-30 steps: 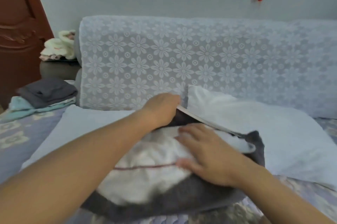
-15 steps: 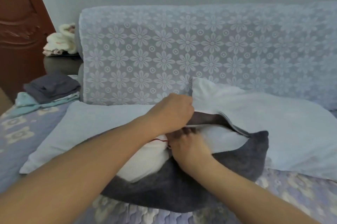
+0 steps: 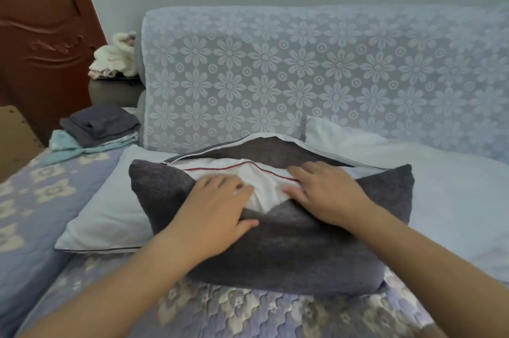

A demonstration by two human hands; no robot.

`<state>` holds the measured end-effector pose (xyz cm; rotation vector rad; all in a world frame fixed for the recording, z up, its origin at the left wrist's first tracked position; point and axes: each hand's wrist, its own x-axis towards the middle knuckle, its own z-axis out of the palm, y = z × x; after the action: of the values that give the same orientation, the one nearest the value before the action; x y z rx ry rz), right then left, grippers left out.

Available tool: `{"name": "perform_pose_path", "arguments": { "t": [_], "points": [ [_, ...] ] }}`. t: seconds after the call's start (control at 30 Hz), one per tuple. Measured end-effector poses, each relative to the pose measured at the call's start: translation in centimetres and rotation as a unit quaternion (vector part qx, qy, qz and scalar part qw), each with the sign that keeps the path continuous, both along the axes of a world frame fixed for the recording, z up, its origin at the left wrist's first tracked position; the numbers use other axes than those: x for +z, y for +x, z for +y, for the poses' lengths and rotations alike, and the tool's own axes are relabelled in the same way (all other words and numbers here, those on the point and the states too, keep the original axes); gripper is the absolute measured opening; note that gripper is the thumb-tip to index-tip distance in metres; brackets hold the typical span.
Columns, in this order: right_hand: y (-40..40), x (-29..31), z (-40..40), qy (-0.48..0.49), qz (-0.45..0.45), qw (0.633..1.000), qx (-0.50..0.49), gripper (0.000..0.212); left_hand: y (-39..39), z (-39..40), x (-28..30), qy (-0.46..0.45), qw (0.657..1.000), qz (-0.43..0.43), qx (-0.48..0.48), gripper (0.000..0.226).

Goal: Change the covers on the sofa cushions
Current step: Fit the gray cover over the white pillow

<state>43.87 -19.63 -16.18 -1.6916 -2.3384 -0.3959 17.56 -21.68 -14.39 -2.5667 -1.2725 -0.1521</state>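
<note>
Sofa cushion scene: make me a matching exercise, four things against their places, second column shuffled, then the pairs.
Things:
1. dark grey fabric cushion cover
2. white inner cushion with a red seam line
3. folded dark grey cloth stack
4. cream fluffy bundle

Places:
A. beside the brown door, behind the sofa arm
B. showing through the cover's open mouth
C. on the quilted seat, under both hands
D. on the pale teal cloth, far left

Pairs: 1-C, 2-B, 3-D, 4-A
</note>
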Motion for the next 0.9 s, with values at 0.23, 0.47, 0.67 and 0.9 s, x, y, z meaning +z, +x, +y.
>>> {"name": "perform_pose_path", "arguments": {
  "t": [0.23,0.47,0.67,0.9],
  "points": [
    [10.8,4.0,-3.8,0.035,0.061,0.994,-0.082,0.058,-3.0,2.9,2.9,-0.127,0.989,0.073,-0.009,0.039],
    [9.2,3.0,-4.4,0.169,0.374,0.887,-0.211,0.062,-1.7,3.3,6.3,0.065,0.992,-0.104,0.03,0.031],
    [12.1,1.4,-3.6,0.068,0.42,0.88,-0.211,0.056,-6.5,6.0,3.4,-0.031,0.995,-0.084,0.036,0.035],
    [13.7,1.5,-5.1,-0.073,0.506,0.838,-0.191,0.019,-5.7,6.1,3.7,-0.091,0.984,-0.109,0.104,0.031]
  ]
}}
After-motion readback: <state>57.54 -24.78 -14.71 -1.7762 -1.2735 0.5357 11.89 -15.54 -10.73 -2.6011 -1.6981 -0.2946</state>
